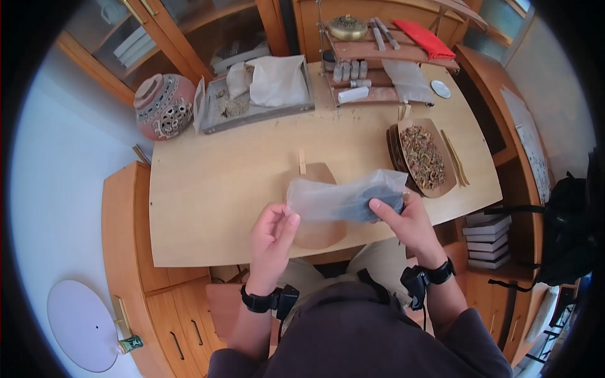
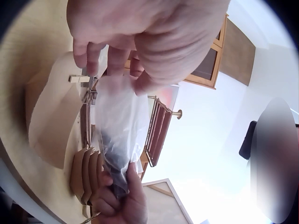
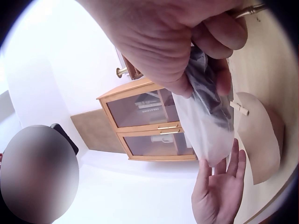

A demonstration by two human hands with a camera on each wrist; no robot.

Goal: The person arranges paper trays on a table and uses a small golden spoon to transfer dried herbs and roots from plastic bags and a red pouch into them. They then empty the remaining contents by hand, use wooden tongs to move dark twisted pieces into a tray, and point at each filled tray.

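A translucent plastic bag (image 1: 315,196) is stretched between my two hands over the near part of the table. Thumb and fingertips of my left hand (image 1: 272,236) pinch its left end. My right hand (image 1: 413,227) grips the other end, thumb on top, where dark stuff (image 3: 205,86) shows through the plastic. A thin brass-coloured tool (image 3: 252,10) sticks out from the curled fingers of that hand; its far end is hidden. Below the bag lies a brown paper-like tray (image 1: 324,236), partly covered by it, with a wooden clothespin (image 1: 302,165) clipped to its far edge.
At right, stacked brown trays (image 1: 450,183) hold a dried plant mix (image 1: 423,157), with wooden tongs (image 1: 455,157) alongside. Behind stand a grey tray (image 1: 252,116) with white paper, a pierced clay pot (image 1: 165,107) and a small shelf (image 1: 372,50) bearing vials and a red cloth.
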